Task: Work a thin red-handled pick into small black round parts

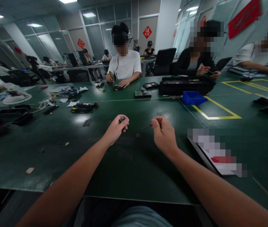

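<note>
Red-handled tool (151, 124) in right hand (165, 135), dark round piece (122, 119) in left hand (115, 128)

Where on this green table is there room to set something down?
Bare patches: between the forearms, from the small dark disc to the table's near edge; and right of the white flat item. Crowded: around the black cable bundle and the blue bin.

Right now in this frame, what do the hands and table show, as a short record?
left hand: holds a small dark cylindrical piece
right hand: holds a thin-shafted tool, shaft toward the left hand
between hands: what looks like a dark round piece on the green table
farther off: blue bin to the right, coiled black cable to the left
</note>
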`<action>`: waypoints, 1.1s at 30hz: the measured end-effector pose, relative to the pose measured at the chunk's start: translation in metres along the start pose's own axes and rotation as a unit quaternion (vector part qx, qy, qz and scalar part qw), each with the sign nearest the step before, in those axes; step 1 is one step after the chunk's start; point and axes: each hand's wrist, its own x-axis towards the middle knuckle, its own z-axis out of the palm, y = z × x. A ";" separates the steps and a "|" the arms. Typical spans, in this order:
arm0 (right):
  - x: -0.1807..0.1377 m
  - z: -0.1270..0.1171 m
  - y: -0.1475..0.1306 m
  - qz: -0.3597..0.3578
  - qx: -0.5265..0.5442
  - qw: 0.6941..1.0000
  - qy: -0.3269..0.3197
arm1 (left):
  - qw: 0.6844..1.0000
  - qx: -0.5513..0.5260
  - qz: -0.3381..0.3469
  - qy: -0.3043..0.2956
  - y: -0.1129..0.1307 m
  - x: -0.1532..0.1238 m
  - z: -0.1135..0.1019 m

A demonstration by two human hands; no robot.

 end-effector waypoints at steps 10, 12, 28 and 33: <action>0.000 -0.001 -0.002 -0.013 0.010 1.000 0.007 | 0.900 0.404 0.098 -0.134 0.014 -0.008 0.015; 0.000 -0.001 -0.001 -0.015 0.011 1.000 0.009 | 0.869 0.454 0.103 -0.168 0.011 -0.007 0.019; -0.001 -0.002 -0.001 -0.014 0.014 1.000 -0.007 | 0.952 0.268 -0.056 -0.135 0.005 0.010 -0.009; -0.001 -0.001 0.000 -0.012 0.018 1.000 -0.012 | 0.987 -0.021 -0.158 0.018 0.006 0.013 -0.058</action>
